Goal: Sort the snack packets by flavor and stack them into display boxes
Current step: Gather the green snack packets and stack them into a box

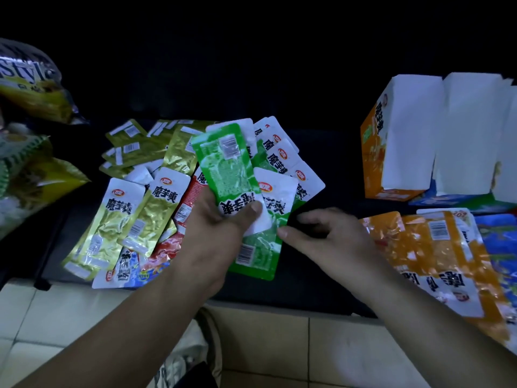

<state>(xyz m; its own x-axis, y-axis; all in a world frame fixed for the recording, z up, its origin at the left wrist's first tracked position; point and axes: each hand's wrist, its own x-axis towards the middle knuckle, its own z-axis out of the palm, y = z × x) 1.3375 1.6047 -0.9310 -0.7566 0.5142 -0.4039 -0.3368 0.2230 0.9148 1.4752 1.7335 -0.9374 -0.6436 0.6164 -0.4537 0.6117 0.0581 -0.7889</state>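
My left hand [223, 222] grips a fanned bunch of green snack packets [232, 166], thumb pressed on the front one. Just to its right, my right hand [324, 231] hovers with fingers loosely extended, its thumb tip near the lower green packet's edge and nothing held. A heap of yellow-gold packets [123, 217] lies at the left on the dark surface, with red [190, 197] and blue packets [131, 270] partly under it. Orange packets [447, 247] lie at the right. An orange display box [380, 152] with white flaps stands open at the back right.
Large snack bags [30, 88] sit at the far left. A blue packet or box panel [500, 247] lies at the right edge beside the orange packets. More white box flaps [475, 130] stand behind. Pale floor tiles [279, 354] lie below the dark surface's front edge.
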